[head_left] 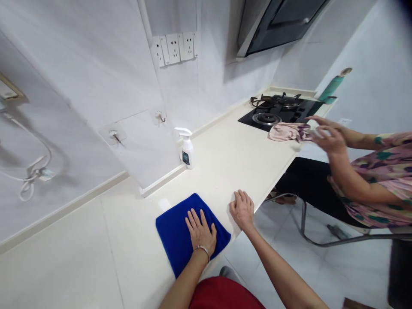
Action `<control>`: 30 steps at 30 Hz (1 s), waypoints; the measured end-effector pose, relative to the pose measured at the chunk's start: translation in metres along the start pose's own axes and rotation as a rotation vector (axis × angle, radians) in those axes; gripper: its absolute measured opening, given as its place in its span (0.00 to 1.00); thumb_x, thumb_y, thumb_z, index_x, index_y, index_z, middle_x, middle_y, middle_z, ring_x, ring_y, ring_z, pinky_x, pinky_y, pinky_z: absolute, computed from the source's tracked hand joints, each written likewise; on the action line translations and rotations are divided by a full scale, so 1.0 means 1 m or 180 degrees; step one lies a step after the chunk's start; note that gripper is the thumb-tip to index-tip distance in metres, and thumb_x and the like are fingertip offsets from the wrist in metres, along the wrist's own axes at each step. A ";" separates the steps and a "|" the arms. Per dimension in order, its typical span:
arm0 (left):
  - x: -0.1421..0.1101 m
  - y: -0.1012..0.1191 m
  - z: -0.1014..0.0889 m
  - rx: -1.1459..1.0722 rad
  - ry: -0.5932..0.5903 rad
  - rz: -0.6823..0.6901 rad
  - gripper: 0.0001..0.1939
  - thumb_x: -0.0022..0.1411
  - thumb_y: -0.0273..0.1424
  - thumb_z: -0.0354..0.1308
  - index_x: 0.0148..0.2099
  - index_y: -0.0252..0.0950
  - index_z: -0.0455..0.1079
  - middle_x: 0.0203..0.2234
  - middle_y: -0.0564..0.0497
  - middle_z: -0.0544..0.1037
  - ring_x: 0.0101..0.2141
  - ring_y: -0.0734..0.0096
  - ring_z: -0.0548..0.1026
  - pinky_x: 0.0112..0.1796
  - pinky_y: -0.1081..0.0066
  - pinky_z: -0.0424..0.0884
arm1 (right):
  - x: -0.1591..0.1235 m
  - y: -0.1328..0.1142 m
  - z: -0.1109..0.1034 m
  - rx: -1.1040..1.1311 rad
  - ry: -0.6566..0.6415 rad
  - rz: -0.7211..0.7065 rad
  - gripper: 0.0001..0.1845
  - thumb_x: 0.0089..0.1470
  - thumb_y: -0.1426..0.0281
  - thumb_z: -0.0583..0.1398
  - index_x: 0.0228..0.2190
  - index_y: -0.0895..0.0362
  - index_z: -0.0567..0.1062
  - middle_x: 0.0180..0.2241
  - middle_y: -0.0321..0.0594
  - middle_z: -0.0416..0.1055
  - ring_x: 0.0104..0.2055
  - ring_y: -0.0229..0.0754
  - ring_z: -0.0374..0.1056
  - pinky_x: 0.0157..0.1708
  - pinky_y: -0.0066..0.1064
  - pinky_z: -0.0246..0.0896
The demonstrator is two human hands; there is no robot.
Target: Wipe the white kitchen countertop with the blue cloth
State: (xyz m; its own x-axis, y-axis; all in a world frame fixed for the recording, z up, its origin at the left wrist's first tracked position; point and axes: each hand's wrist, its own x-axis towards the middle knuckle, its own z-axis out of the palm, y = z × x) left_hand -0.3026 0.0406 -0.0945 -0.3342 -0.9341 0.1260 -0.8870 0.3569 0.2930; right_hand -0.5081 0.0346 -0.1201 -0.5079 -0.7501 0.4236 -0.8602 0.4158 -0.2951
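Note:
My left hand (202, 234) lies flat on a blue cloth (175, 234), fingers spread and pressing on its right half. A bracelet circles that wrist. The cloth is spread on the white countertop (231, 163), with small creases along its right side and a corner at the front edge. To the right of the cloth, my right hand (243, 210) rests on the counter near its edge. Its fingers are curled in close together, and no object shows in them. A white pump bottle (187, 150) with a dark label stands upright beyond the cloth, beside the wall.
On the right, a seated person's blurred hands (330, 135) are near a pink cloth (285, 131) at the counter edge. Behind lies a black gas stove (280, 111). Green rolls (331, 90) stand in the far corner. A metal chair frame (304, 219) is below.

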 end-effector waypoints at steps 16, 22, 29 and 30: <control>0.011 -0.088 -0.057 0.0060 -0.0085 0.0526 0.29 0.68 0.39 0.43 0.70 0.45 0.49 0.70 0.49 0.52 0.70 0.49 0.42 0.66 0.40 0.50 | -0.001 0.002 0.007 0.0092 0.0138 -0.0071 0.24 0.58 0.68 0.47 0.53 0.61 0.68 0.59 0.51 0.66 0.64 0.51 0.54 0.61 0.47 0.51; -0.007 -0.090 -0.046 0.0243 0.0037 0.0234 0.29 0.69 0.40 0.44 0.70 0.50 0.48 0.70 0.53 0.53 0.69 0.46 0.45 0.65 0.41 0.54 | -0.002 0.002 0.006 0.0103 0.0153 -0.0098 0.24 0.57 0.68 0.47 0.53 0.60 0.68 0.58 0.51 0.66 0.63 0.51 0.55 0.61 0.47 0.52; -0.024 -0.091 -0.040 0.0269 0.0095 0.0089 0.29 0.68 0.39 0.43 0.69 0.46 0.50 0.70 0.50 0.52 0.69 0.43 0.44 0.66 0.40 0.52 | -0.002 0.000 0.004 0.0084 0.0156 -0.0065 0.24 0.58 0.68 0.47 0.53 0.59 0.68 0.58 0.49 0.66 0.63 0.50 0.55 0.62 0.46 0.52; -0.025 -0.089 -0.040 0.0280 0.0070 0.0060 0.29 0.68 0.39 0.43 0.69 0.45 0.50 0.70 0.49 0.52 0.69 0.43 0.43 0.66 0.40 0.52 | -0.001 0.000 0.003 0.0078 0.0149 -0.0059 0.24 0.58 0.68 0.47 0.53 0.60 0.68 0.58 0.49 0.66 0.64 0.50 0.55 0.62 0.46 0.51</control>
State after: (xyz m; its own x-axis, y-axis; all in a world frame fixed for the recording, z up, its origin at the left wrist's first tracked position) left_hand -0.2027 0.0329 -0.0860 -0.3449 -0.9263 0.1517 -0.9055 0.3709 0.2061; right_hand -0.5074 0.0341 -0.1236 -0.4939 -0.7325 0.4686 -0.8685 0.3889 -0.3074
